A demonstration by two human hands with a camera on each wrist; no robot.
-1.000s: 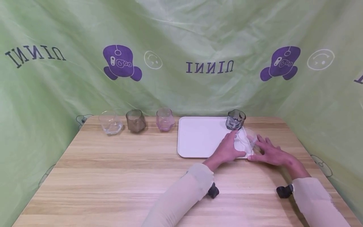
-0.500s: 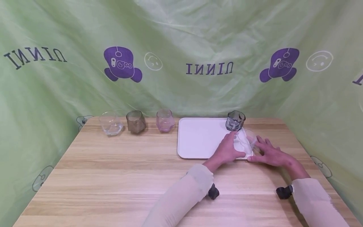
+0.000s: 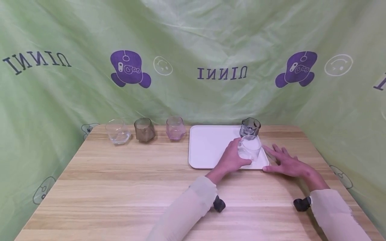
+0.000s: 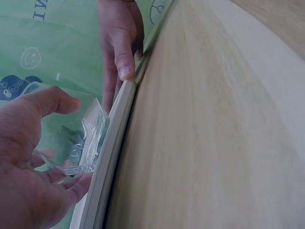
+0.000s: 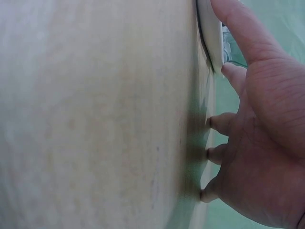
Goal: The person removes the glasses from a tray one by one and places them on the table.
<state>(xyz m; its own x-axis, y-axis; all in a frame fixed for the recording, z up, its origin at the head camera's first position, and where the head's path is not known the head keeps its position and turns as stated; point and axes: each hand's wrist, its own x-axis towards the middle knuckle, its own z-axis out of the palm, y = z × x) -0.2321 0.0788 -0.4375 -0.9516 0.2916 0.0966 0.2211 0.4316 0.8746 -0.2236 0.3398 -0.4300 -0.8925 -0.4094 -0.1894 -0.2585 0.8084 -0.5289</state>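
In the head view, my left hand [image 3: 231, 157] grips a clear glass [image 3: 251, 152] from its left side, fingers behind it and thumb in front. The glass is over the front right part of a white tray [image 3: 208, 147]. From the left wrist view, the glass's thick faceted base [image 4: 95, 131] shows close to the tray's rim, with the fingertips under its side. My right hand [image 3: 284, 164] lies spread at the tray's front right corner, thumb on the rim. Its other fingertips reach down to the wooden table in the right wrist view. A dark grey glass [image 3: 250, 125] stands behind the clear one.
Left of the tray, along the table's back edge, stand a pink glass [image 3: 176, 130], a brown glass [image 3: 144, 130] and another clear glass [image 3: 118, 132]. A green printed curtain [image 3: 193, 97] surrounds the table [image 3: 135, 194] at the back and sides.
My left hand has moved left with the clear glass, further in from the tray's right edge. My right hand stays at the tray's corner, now apart from the glass.
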